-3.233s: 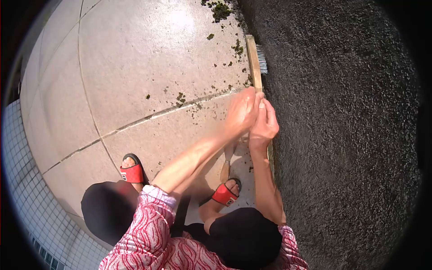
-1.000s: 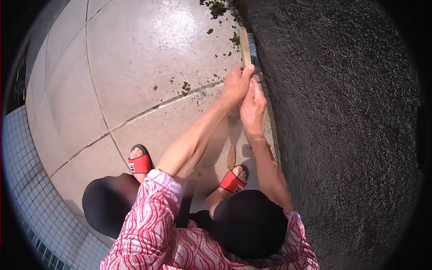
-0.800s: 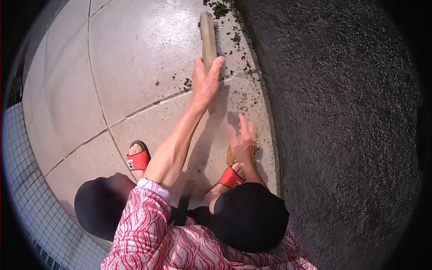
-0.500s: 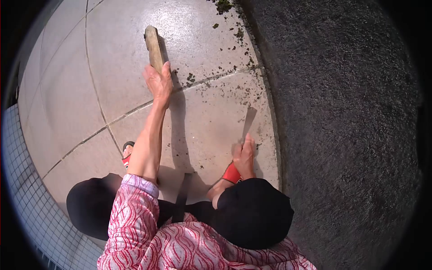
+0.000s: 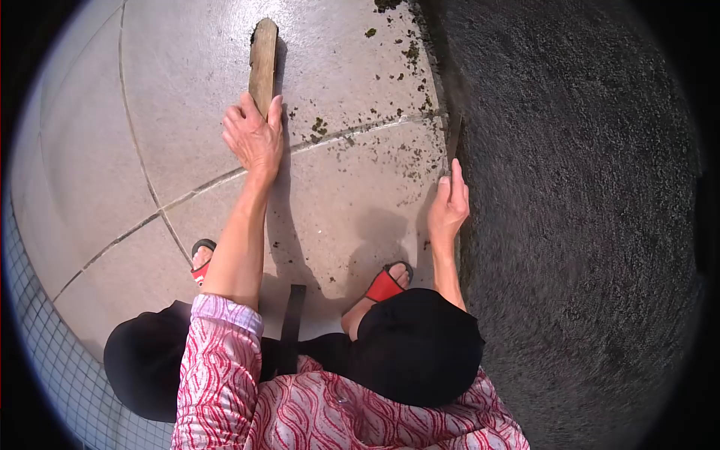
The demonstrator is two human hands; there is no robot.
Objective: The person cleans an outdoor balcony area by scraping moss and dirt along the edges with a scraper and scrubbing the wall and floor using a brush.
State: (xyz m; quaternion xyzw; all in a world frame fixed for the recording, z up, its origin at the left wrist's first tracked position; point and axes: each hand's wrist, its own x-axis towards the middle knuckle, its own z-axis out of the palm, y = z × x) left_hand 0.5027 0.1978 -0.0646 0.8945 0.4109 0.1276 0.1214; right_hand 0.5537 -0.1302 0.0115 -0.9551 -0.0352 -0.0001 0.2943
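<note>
My left hand [image 5: 255, 141] is closed round the near end of a wooden brush [image 5: 262, 66], which lies over the pale paving slab, its bristles hidden beneath. At the seam between paving and dark rough surface, my right hand [image 5: 448, 208] grips a scraper [image 5: 454, 136]. Its thin blade points away from me along that seam, and its handle is hidden in my fingers. Dark green moss crumbs [image 5: 319, 126] are scattered on the slabs between my hands, with more clumps [image 5: 411, 52] along the far part of the edge.
Pale slabs [image 5: 195, 97] with grout lines cover the ground. A dark, rough surface [image 5: 570, 210] fills the right side. My feet wear red sandals [image 5: 384, 286]; small white tiles [image 5: 37, 307] lie at lower left.
Both hands were together on the brush at the edge. My left hand has carried it left; my right hand let go, took the scraper from near my foot and moved it to the seam.
</note>
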